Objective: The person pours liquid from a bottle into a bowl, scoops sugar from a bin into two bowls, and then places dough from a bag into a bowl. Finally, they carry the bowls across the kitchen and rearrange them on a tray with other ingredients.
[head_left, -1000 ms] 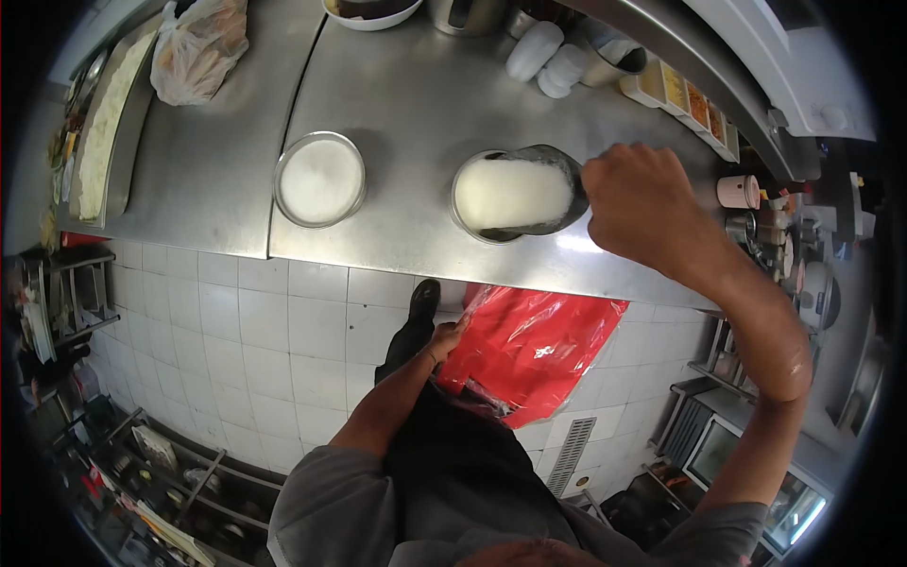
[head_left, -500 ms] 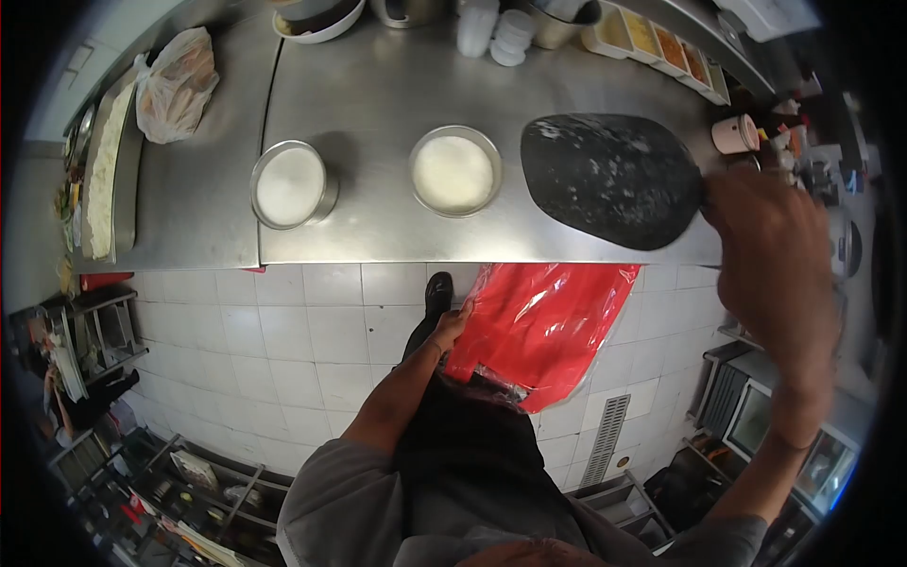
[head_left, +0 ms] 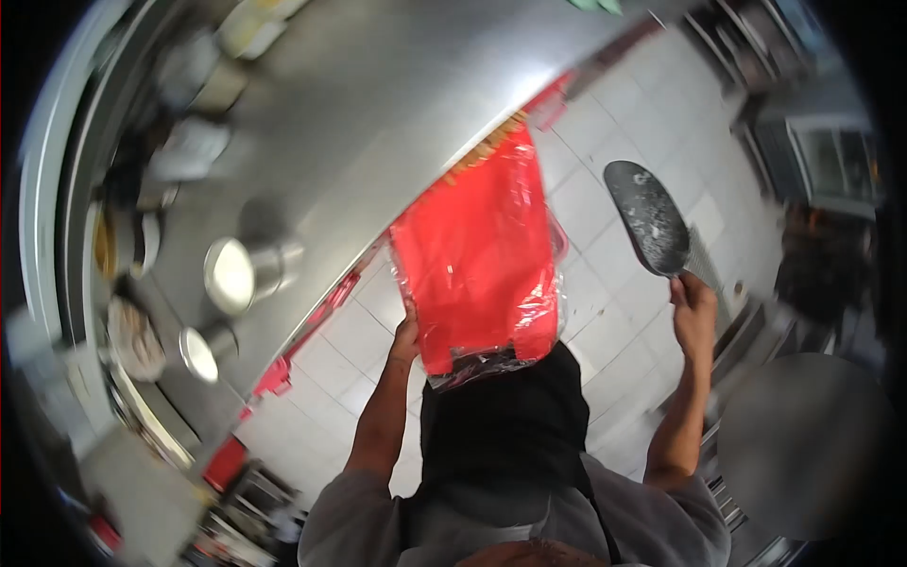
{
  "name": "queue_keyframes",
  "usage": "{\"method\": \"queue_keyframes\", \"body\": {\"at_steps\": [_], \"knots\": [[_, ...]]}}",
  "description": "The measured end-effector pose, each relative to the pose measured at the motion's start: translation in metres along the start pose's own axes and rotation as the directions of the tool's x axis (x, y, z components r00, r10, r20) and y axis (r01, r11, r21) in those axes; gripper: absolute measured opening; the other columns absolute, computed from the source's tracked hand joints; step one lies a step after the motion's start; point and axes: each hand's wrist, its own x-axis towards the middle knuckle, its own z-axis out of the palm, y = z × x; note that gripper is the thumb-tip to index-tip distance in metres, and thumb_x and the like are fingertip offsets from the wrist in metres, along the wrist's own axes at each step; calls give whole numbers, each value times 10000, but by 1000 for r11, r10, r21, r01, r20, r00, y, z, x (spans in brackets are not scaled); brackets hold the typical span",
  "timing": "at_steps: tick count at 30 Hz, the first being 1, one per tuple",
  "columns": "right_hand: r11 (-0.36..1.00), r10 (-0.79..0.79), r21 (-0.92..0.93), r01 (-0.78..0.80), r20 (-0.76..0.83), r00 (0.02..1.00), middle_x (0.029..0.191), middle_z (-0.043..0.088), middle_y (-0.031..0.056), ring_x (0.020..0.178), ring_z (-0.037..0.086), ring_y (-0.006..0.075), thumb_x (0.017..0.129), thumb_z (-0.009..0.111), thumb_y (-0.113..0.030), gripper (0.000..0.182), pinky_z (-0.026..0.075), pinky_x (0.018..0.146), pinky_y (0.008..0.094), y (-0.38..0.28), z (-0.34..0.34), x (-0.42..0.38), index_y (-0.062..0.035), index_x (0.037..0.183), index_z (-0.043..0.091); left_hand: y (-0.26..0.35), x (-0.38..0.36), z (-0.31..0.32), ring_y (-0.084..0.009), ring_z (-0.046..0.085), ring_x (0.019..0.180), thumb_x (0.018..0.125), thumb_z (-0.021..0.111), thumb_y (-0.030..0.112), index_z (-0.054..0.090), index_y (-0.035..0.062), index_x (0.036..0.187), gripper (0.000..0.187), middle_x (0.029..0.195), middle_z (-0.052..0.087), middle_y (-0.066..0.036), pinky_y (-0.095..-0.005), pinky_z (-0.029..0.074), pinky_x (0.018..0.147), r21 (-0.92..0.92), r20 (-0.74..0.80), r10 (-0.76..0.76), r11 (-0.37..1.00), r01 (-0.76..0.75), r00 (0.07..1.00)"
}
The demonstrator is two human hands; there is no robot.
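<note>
My left hand (head_left: 407,335) is closed on the edge of a large red bag (head_left: 482,255) with clear shiny plastic around it, held in front of my apron beside the counter edge. A row of small brown pieces, too blurred to name, shows at the bag's far edge. In my right hand (head_left: 697,307) is the handle of a dark scoop (head_left: 652,222), its bowl streaked with white powder, out over the floor. Two round metal tins, one nearer (head_left: 230,276) and one farther (head_left: 198,355), stand on the counter to the left with white contents.
The steel counter (head_left: 378,104) runs diagonally across the upper left. A plastic bag (head_left: 135,337) and a long tray of white stuff (head_left: 151,416) lie at its left end. Shelving and an appliance (head_left: 836,156) stand at the right, above a tiled floor (head_left: 605,312).
My view has turned to the right, so the counter now slants and the tins sit far left. The scoop has moved from above the counter to over the floor. The red bag is raised closer.
</note>
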Motion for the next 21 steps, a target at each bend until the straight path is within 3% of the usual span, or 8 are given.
{"method": "queue_keyframes", "body": {"at_steps": [2,4,5,9,12,15,17,21], "knots": [[991,131,-41,-130,18,991,942,697,272,852,697,389,925,641,-128,232,522,777,415,77,41,1,40,1072,705,7,-5,3,-243,514,1309,921,364,760,354,89,1521,901,1445,510,-123,-464,448,1066,142,2,6,990,-6,1000],[977,204,-83,-197,86,975,920,699,253,866,681,418,896,647,-131,229,521,772,443,113,77,-6,12,1060,717,20,-17,10,-241,404,1413,902,311,798,265,87,1561,970,1535,413,-135,-478,356,1155,309,29,-5,951,-5,1000],[972,226,-92,-216,115,967,898,700,239,861,680,420,877,652,-142,209,520,761,463,123,95,-9,-6,1018,726,1,15,-45,-259,284,1481,862,261,849,171,88,1587,1055,1599,304,-136,-468,256,1215,284,154,-71,959,25,985],[975,156,-202,-95,313,937,850,716,169,828,692,389,728,641,-101,140,547,720,513,132,182,-8,-71,837,723,22,-13,-13,-311,319,1461,820,300,884,184,88,1585,1110,1593,313,-136,-473,306,1196,331,68,-158,935,127,985],[987,67,-160,2,426,902,881,717,183,811,716,371,773,618,-143,177,575,705,492,115,262,14,-34,857,730,18,-4,-44,-313,331,1453,826,320,876,187,86,1584,1103,1591,315,-137,-474,325,1187,289,-41,-226,930,228,973],[993,-68,-55,103,440,896,861,712,178,772,714,344,757,688,-151,141,568,652,467,85,342,49,-35,836,697,18,-3,-53,-310,370,1425,835,360,859,218,89,1574,1077,1566,357,-132,-477,358,1169,232,-187,-251,928,291,950],[963,-235,-38,266,363,902,896,725,134,839,724,295,754,721,-173,150,571,643,428,75,401,75,-74,866,723,15,1,-48,-314,302,1451,853,388,838,203,151,1586,1022,1606,282,-91,-482,299,1197,273,-99,-230,929,248,968],[949,-50,-227,219,578,815,1039,730,107,961,707,242,855,664,-195,184,572,652,397,61,455,145,-107,993,747,16,-6,-34,-312,269,1465,867,406,818,165,162,1595,1009,1628,233,-75,-463,236,1225,291,-126,-248,917,274,961]]}}
